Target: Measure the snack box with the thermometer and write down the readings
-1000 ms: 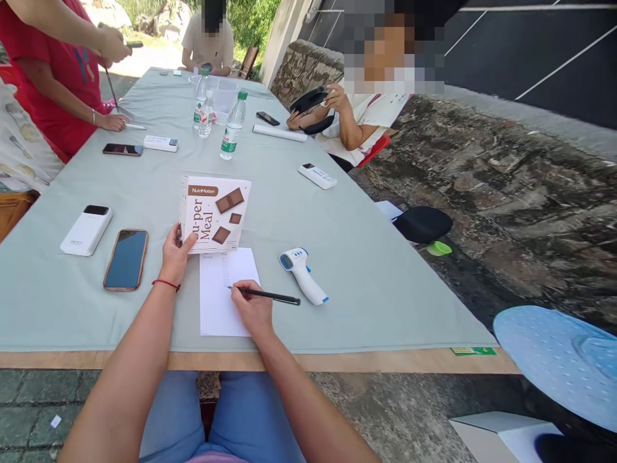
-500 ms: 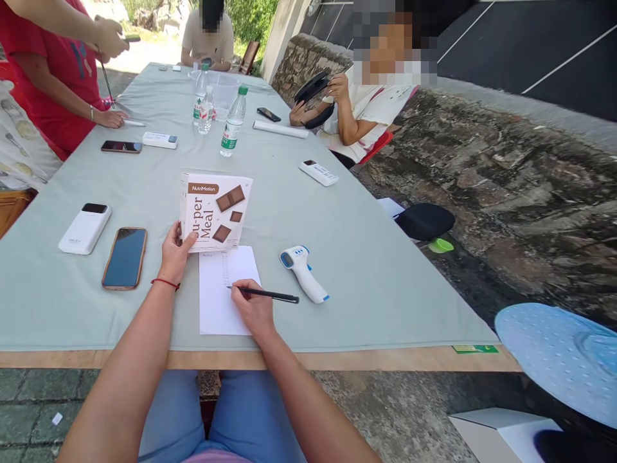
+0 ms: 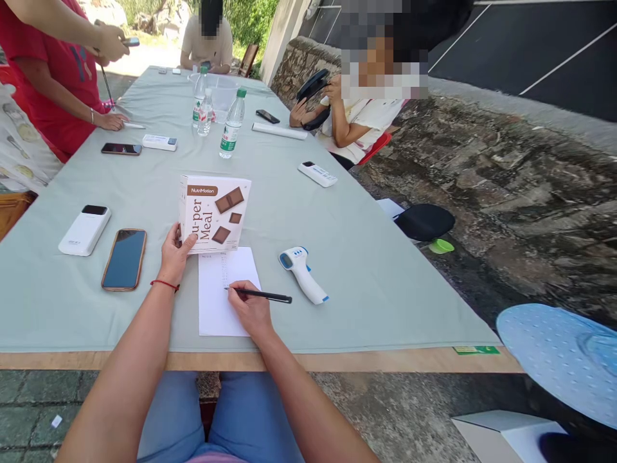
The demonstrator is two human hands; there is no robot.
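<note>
At an outdoor table [image 3: 385, 276], left hand [image 3: 174, 253] on a box [image 3: 216, 218], right hand [image 3: 253, 312] on a pen [image 3: 267, 296]

Pale grey-green cloth [image 3: 376, 308] covers the table, leaving a strip of bare wood along the near edge. At the upper left of the frame, a person in red [image 3: 71, 74] rests a hand on the cloth. Lower on the left, a white device with a dark panel [image 3: 85, 231] lies beside a brown-cased phone [image 3: 123, 259]. Upper centre, plastic bottles [image 3: 232, 128] stand in a cluster. Right of centre lies a white-and-blue handheld thermometer [image 3: 304, 276]. Towards the upper right, a seated person in white [image 3: 366, 122] holds a black object; a rough stone wall [image 3: 520, 167] fills the right side.

From the lower left, the left forearm reaches up, a red cord [image 3: 164, 284] around its wrist. That hand grips the box's lower left corner, thumb across the front. The box stands nearly upright at the frame's centre, by the top edge of a paper sheet [image 3: 219, 315]; whether it touches the table is unclear. From the lower right, the right hand curls over the paper, fingers closed round the slanting pen, its tip near a column of small marks.
</note>
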